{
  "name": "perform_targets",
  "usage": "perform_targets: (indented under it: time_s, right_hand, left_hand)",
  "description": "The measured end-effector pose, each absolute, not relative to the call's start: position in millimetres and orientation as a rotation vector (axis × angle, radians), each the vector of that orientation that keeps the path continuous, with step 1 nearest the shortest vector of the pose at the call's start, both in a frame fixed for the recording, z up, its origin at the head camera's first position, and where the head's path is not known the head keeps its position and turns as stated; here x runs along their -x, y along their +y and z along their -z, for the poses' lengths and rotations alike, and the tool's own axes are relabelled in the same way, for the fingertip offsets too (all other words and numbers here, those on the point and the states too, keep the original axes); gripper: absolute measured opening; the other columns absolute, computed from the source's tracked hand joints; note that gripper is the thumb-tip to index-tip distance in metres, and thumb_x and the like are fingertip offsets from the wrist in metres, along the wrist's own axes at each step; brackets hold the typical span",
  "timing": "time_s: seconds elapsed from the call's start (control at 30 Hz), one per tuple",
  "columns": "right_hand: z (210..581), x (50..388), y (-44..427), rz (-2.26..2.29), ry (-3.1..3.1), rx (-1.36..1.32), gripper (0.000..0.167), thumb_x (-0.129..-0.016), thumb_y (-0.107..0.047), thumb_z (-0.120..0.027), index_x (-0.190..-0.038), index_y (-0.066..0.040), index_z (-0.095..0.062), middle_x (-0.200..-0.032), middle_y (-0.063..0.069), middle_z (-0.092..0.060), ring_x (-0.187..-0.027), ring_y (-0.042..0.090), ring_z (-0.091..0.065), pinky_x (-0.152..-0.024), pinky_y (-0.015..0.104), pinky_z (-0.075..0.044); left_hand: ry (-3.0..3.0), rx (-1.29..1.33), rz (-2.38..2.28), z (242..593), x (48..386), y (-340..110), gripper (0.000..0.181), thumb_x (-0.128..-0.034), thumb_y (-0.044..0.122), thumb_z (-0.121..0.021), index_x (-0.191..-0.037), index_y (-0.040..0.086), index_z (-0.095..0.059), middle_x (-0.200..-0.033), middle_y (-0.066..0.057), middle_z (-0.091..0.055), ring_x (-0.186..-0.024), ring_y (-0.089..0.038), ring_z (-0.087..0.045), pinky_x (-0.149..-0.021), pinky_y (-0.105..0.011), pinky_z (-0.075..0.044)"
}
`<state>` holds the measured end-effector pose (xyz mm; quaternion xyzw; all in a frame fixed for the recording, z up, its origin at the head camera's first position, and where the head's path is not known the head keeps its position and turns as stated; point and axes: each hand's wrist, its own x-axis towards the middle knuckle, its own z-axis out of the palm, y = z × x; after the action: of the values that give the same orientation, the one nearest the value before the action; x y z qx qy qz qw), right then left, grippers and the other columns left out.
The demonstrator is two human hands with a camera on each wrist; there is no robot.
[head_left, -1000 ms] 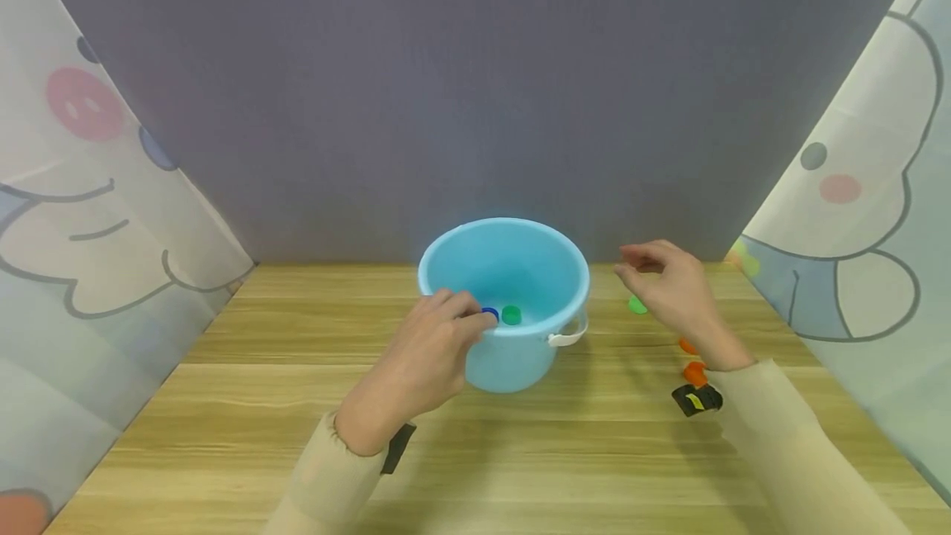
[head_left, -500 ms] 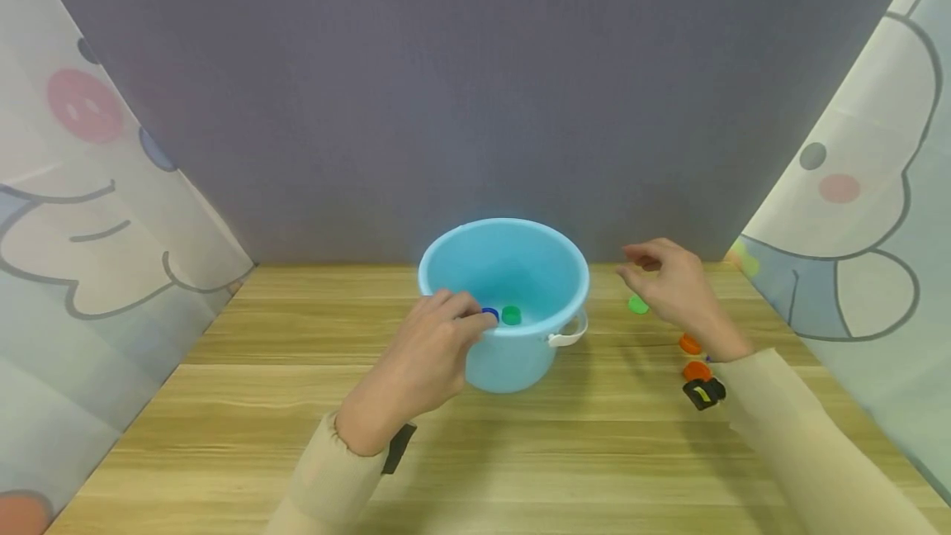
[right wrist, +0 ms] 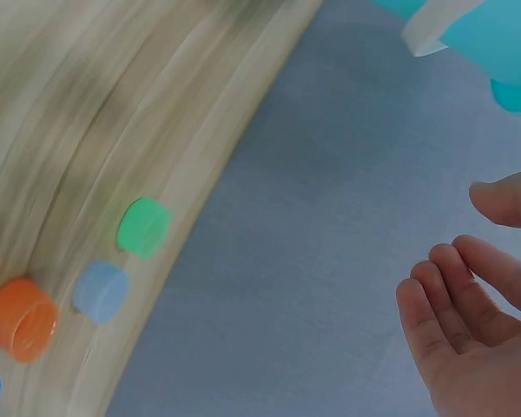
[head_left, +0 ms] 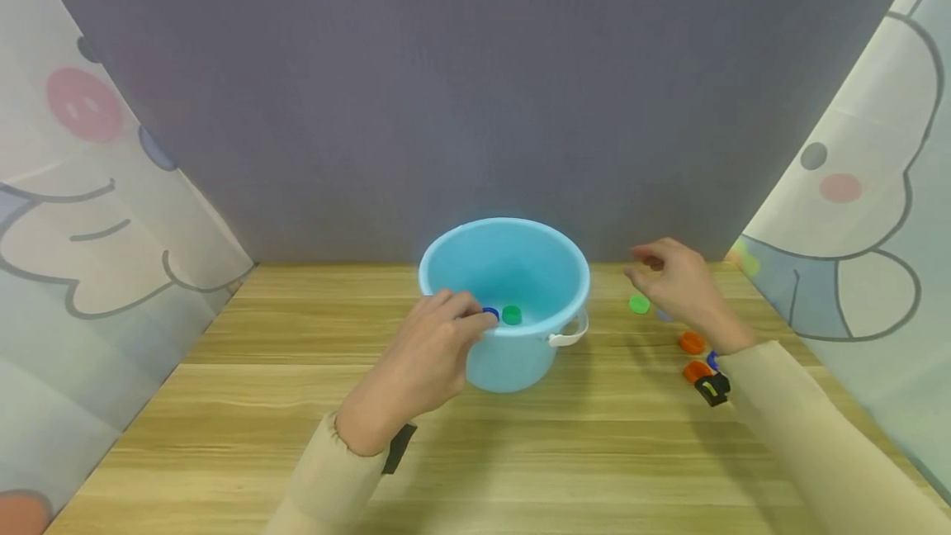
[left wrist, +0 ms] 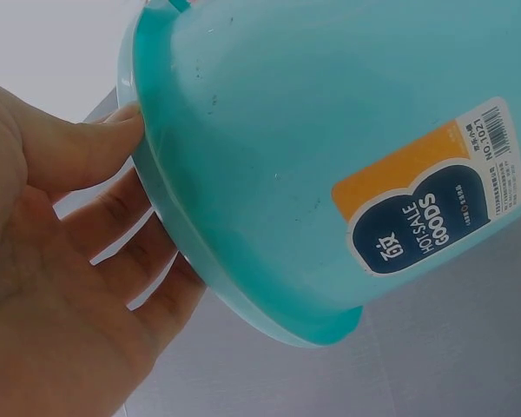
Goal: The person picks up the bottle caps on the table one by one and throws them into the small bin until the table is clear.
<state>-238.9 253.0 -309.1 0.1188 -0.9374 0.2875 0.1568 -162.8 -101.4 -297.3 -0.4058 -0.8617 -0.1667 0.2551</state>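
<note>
A light blue bucket (head_left: 507,366) stands upright on the table. My left hand (head_left: 427,353) grips its near-left rim; in the left wrist view the thumb lies on the outer side and the fingers go behind the rim. Inside at the bottom lie a green bottle cap (head_left: 511,315) and a blue cap (head_left: 491,314), partly hidden by my fingers. To the bucket's right my right hand (head_left: 674,277) hovers above the table, fingers loosely bent and nothing in it. Nearest below it are a green cap (right wrist: 144,228) and a pale blue cap (right wrist: 102,291).
Two orange caps (head_left: 692,343) lie under my right forearm, with a dark blue cap (head_left: 713,361) partly covered by the sleeve. The bucket's white handle (head_left: 569,338) hangs at its right side. A grey panel (head_left: 475,106) closes off the back of the wooden table (head_left: 297,337).
My right hand has drifted slightly right, baring more of the orange, dark blue and pale blue caps. The left hand and bucket have stayed put.
</note>
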Motion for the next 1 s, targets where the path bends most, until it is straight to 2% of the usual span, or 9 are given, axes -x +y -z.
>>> perform_targets:
  time_s: [0.4,1.0]
  right_hand:
    - [314,248,260,-0.742,-2.821,-0.339,0.044,-0.098,-0.018,-0.063,-0.128,0.014,-0.060,-0.128,0.033,-0.057,-0.115,0.050,-0.056,-0.096,0.063,-0.046]
    - [327,265,272,-0.642,-2.915,-0.372,0.051,-0.094,-0.019,-0.068,-0.126,0.019,-0.058,-0.123,0.037,-0.058,-0.112,0.052,-0.056,-0.095,0.064,-0.045]
  left_hand:
    - [-2.358,1.094,0.458,297,162,-101,0.037,-0.0798,-0.017,-0.066,-0.104,0.008,-0.077,-0.095,-0.002,-0.066,-0.087,-0.023,-0.057,-0.077,-0.037,-0.050]
    - [-2.348,1.091,0.451,298,162,-102,0.037,-0.0791,-0.017,-0.067,-0.103,0.010,-0.077,-0.093,-0.001,-0.065,-0.085,-0.022,-0.056,-0.075,-0.036,-0.049]
